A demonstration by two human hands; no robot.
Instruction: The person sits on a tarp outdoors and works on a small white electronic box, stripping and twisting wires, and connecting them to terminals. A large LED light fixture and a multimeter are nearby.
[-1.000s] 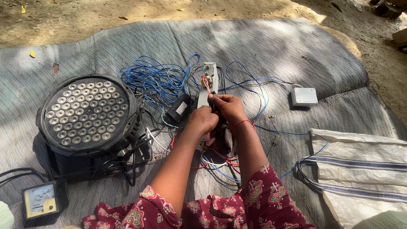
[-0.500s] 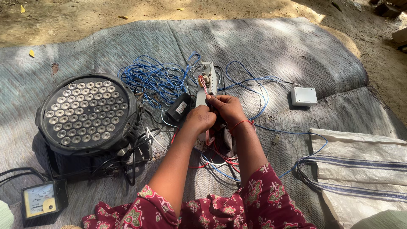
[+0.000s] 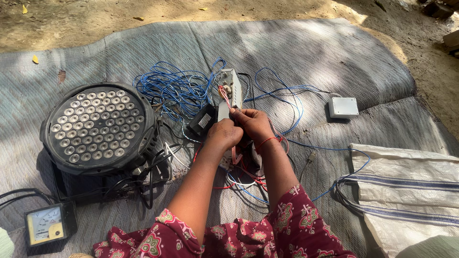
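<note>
While everything is sitting spread out on a big grey woven mat (image 3: 296, 52) laid over bare dirt, the person is working right in the middle of it. Biggest thing on there is the round black LED stage light (image 3: 98, 128), lying face up off to the left with black cables trailing out from under it. Over on the right edge a white woven sack (image 3: 406, 186) with blue stripes is lying flat. A messy tangle of blue wire (image 3: 174, 88) is piling up just behind the hands, with loops running off to the right. The long white metal box (image 3: 230, 88) is lying in the centre, pinkish wires coming out of its side, and both hands are sitting right at its near end. The left hand (image 3: 224, 135) and the right hand (image 3: 256, 125) are pressing together, fingers curled in tight and pinching thin pink wires; exactly which strands, hard to tell. A small analog meter (image 3: 46, 224) is sitting bottom left, a small white square box (image 3: 343, 107) off right, and a little black adapter (image 3: 202, 120) is lying just left of the hands.
</note>
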